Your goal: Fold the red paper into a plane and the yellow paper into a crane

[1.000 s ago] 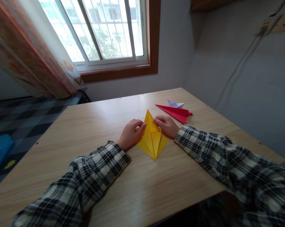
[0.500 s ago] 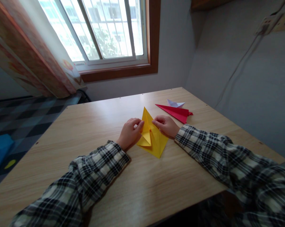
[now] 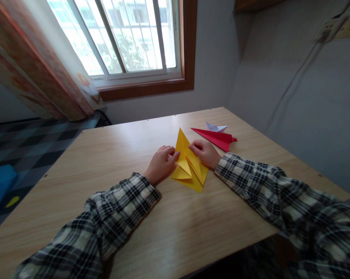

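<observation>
A sheet of folded yellow paper (image 3: 182, 145) lies on the wooden table, its pointed tip toward the window and its lower flaps spread in triangles. My left hand (image 3: 163, 162) grips its left edge between thumb and fingers. On the opposite edge, my right hand (image 3: 204, 152) pinches the paper with thumb and forefinger. Just beyond the right hand rests a red folded paper plane (image 3: 214, 138). A small white paper boat (image 3: 216, 128) sits behind it.
The wooden table (image 3: 119, 147) reaches back toward a barred window (image 3: 134, 38). A blue folded paper shape (image 3: 0, 184) lies on the checked cloth (image 3: 55, 135) at the left. A cord (image 3: 292, 83) hangs down the right wall from a socket.
The yellow paper has shifted slightly right and away from me, turning a little. Its right lower flap now stands folded up more, and my left hand has moved slightly right with it.
</observation>
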`<state>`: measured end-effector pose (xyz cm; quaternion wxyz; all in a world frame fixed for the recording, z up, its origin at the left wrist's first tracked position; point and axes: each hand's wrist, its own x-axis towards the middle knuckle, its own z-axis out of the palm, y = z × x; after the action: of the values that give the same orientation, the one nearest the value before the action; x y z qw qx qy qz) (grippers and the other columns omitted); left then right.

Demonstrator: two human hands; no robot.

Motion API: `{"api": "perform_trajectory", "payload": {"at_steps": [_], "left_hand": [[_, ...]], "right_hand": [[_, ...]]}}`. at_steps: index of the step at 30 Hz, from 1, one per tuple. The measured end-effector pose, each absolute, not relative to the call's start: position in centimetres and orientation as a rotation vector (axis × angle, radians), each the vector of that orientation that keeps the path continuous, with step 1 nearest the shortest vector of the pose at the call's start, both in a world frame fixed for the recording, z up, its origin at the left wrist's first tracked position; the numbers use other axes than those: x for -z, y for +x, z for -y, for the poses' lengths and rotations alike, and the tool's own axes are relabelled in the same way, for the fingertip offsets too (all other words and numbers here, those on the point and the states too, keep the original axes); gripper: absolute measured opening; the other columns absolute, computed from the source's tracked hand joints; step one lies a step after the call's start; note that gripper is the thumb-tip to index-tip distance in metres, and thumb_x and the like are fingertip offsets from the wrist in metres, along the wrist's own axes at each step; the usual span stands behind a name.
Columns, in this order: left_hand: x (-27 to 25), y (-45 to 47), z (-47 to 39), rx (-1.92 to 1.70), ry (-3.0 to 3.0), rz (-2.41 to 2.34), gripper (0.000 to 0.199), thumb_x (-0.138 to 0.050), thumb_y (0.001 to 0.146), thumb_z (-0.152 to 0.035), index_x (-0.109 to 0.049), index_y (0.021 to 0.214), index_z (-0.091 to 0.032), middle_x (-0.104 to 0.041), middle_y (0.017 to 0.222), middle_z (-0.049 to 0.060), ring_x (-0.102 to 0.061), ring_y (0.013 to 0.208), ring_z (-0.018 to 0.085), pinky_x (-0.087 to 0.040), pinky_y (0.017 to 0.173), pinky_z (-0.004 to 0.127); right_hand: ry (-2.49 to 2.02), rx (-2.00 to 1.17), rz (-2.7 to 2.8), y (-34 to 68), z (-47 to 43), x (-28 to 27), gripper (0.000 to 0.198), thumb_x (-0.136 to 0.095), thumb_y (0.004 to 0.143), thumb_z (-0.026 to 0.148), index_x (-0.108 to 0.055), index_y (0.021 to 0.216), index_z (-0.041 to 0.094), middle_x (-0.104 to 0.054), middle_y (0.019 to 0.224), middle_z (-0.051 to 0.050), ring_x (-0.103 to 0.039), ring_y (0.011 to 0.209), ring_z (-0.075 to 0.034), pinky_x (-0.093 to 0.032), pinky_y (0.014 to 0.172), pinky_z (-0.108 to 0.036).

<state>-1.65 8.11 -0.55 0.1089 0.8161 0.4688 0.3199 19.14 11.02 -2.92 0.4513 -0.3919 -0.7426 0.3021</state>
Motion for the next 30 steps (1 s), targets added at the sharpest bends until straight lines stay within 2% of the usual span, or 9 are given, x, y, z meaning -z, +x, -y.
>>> {"api": "perform_trajectory", "payload": {"at_steps": [6, 12, 24, 27, 30], "left_hand": [[0.95, -1.85, -8.47, -0.995, 2.421, -1.401, 0.034, -0.050, 0.094, -0.027, -0.039, 0.063, -0.022, -0.049, 0.067, 0.000, -0.047, 0.071, 0.018, -0.042, 0.070, 0.034], [1.19, -1.97, -8.67, -1.088, 2.362, -1.486, 0.032, -0.048, 0.097, -0.031, -0.042, 0.067, -0.022, -0.051, 0.070, 0.001, -0.049, 0.073, 0.018, -0.042, 0.070, 0.033], [1.36, -2.26, -8.82, -1.084, 2.295, -1.510, 0.026, -0.048, 0.097, -0.033, -0.052, 0.074, -0.021, -0.059, 0.075, 0.002, -0.054, 0.076, 0.019, -0.045, 0.070, 0.033], [1.43, -2.35, -8.89, -1.111, 2.280, -1.492, 0.020, -0.050, 0.096, -0.031, -0.055, 0.080, -0.020, -0.062, 0.081, 0.003, -0.057, 0.079, 0.019, -0.046, 0.072, 0.033], [1.54, -2.37, -8.82, -1.160, 2.208, -1.476, 0.011, -0.051, 0.096, -0.027, -0.059, 0.098, -0.020, -0.063, 0.084, 0.002, -0.058, 0.078, 0.018, -0.046, 0.071, 0.032]], "right_hand": [[-0.973, -0.777, 1.855, 19.10, -11.11, 3.00, 0.035, -0.054, 0.092, 0.049, -0.055, 0.072, 0.020, -0.051, 0.067, 0.001, -0.046, 0.064, -0.015, -0.035, 0.059, -0.029], [-1.010, -0.767, 1.847, 19.16, -11.18, 3.20, 0.029, -0.054, 0.092, 0.047, -0.061, 0.086, 0.019, -0.058, 0.073, 0.000, -0.051, 0.066, -0.016, -0.038, 0.061, -0.029], [-0.995, -0.777, 1.834, 19.17, -11.39, 3.37, 0.031, -0.059, 0.089, 0.046, -0.059, 0.073, 0.019, -0.060, 0.071, -0.001, -0.053, 0.068, -0.016, -0.041, 0.062, -0.030], [-1.007, -0.779, 1.811, 19.15, -11.47, 3.60, 0.027, -0.063, 0.086, 0.044, -0.061, 0.076, 0.019, -0.063, 0.075, -0.002, -0.056, 0.071, -0.017, -0.044, 0.064, -0.030], [-1.008, -0.864, 1.740, 19.12, -11.50, 3.92, 0.022, -0.067, 0.083, 0.041, -0.059, 0.088, 0.021, -0.063, 0.075, 0.000, -0.059, 0.069, -0.017, -0.045, 0.061, -0.029]]}}
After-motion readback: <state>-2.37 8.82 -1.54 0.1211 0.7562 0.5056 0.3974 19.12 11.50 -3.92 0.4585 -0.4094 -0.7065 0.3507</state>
